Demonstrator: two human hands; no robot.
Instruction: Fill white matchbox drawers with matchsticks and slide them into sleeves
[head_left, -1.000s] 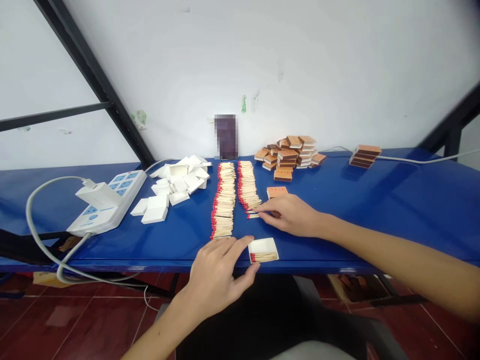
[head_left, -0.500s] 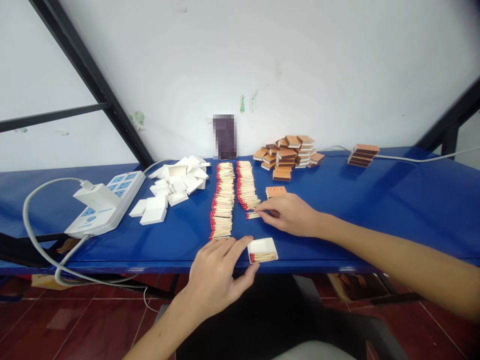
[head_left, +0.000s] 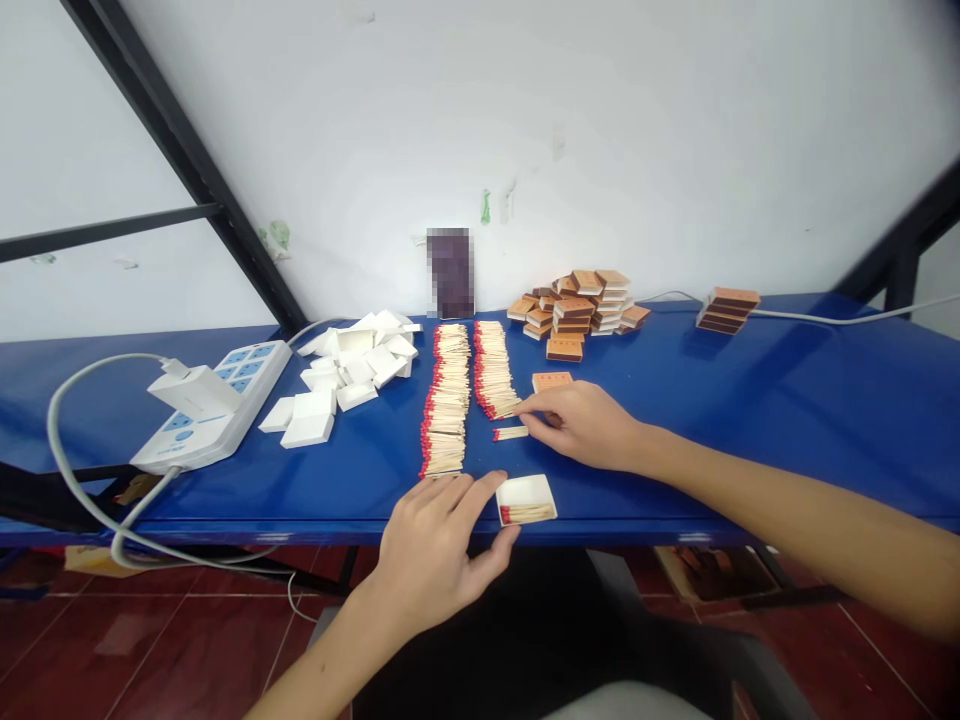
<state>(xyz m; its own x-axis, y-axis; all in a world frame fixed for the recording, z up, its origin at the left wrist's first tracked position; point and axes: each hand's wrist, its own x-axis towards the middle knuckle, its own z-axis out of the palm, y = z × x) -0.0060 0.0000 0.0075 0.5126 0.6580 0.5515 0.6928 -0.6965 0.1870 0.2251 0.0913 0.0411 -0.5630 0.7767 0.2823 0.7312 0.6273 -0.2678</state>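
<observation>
1. A small white tray (head_left: pixel 526 490) sits near the front edge of the blue bench (head_left: pixel 660 390). Some red-tipped matches (head_left: pixel 529 514) lie along its near side.
2. The left hand (head_left: pixel 435 545) has its thumb and pointing finger spread around the tray, one at the near side and one at the far left corner, holding it lightly.
3. The right hand (head_left: pixel 581 425) is bent, with its thumb and finger tips close together by the near end of the right match row (head_left: pixel 495 370). I cannot tell if they pinch any matches.
4. A little bunch of matches (head_left: pixel 510 433) lies just below that row, apart from it, near the right thumb.
5. The left match row (head_left: pixel 448 400) is longer and lies beside the other.
6. One orange matchbox (head_left: pixel 552 382) lies just behind the right hand, and a matchbox pile (head_left: pixel 577 308) is farther back.
7. On the left are a heap of white trays (head_left: pixel 358 362) and a power strip (head_left: pixel 166 449).
</observation>
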